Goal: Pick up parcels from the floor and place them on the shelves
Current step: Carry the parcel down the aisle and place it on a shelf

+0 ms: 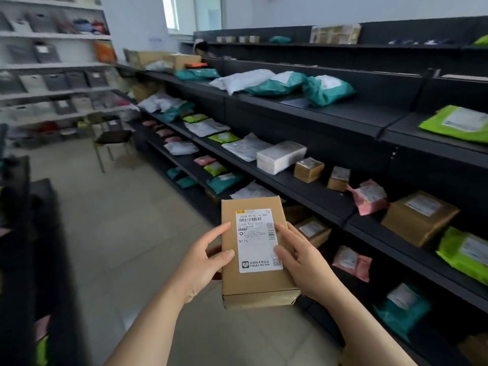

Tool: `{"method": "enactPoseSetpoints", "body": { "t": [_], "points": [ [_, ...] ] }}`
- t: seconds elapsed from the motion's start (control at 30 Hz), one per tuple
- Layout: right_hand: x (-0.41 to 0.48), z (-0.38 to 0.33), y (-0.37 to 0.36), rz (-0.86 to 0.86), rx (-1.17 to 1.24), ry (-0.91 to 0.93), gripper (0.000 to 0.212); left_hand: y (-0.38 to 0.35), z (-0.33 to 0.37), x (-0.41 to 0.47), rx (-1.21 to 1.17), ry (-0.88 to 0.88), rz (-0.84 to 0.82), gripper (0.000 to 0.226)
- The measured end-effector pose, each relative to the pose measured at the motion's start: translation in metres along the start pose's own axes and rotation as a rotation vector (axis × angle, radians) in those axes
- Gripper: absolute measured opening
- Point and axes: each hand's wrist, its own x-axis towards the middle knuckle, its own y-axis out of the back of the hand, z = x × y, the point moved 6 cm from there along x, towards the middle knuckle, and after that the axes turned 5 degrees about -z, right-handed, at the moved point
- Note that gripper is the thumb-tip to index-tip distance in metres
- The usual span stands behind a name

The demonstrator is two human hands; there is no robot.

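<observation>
A brown cardboard parcel [254, 283] with a white shipping label sits flat in both my hands, label up, at waist height in front of the shelves. My left hand [204, 262] grips its left edge, thumb on top and fingers underneath. On the right edge rests my right hand [301, 262], its thumb and fingers lying over the label. The black shelves [311, 188] run along my right, several tiers loaded with bags and boxes.
Teal, white, green and pink mailer bags and brown boxes lie on the black tiers. White shelving [52, 67] with grey bags fills the far left wall. A chair [113, 136] stands in the aisle. A dark rack [26, 233] borders my left. Tiled floor [118, 220] runs between.
</observation>
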Motion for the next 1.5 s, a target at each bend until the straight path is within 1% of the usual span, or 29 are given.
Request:
{"method": "enactPoseSetpoints", "body": {
  "t": [0.27, 0.7, 0.97, 1.2, 1.33, 1.5],
  "points": [
    [0.095, -0.014, -0.026, -0.114, 0.056, 0.135, 0.052, 0.054, -0.002, 0.045, -0.037, 0.041, 0.167, 0.056],
    [0.271, -0.027, -0.031, -0.313, 0.028, 0.226, 0.054, 0.115, 0.023, 0.157, -0.089, 0.025, 0.397, 0.057],
    [0.354, -0.03, -0.07, -0.438, 0.006, 0.291, 0.055, 0.155, 0.01, 0.198, -0.144, 0.081, 0.522, 0.057],
    [0.404, -0.054, -0.114, -0.504, 0.033, 0.328, 0.054, 0.208, 0.001, 0.217, -0.144, 0.107, 0.589, 0.059],
    [0.431, -0.072, -0.135, -0.493, 0.043, 0.344, 0.053, 0.246, 0.0, 0.231, -0.139, 0.094, 0.6, 0.059],
    [0.475, -0.111, -0.174, -0.458, 0.084, 0.348, 0.053, 0.319, 0.006, 0.253, -0.11, 0.083, 0.58, 0.059]
  ]
}}
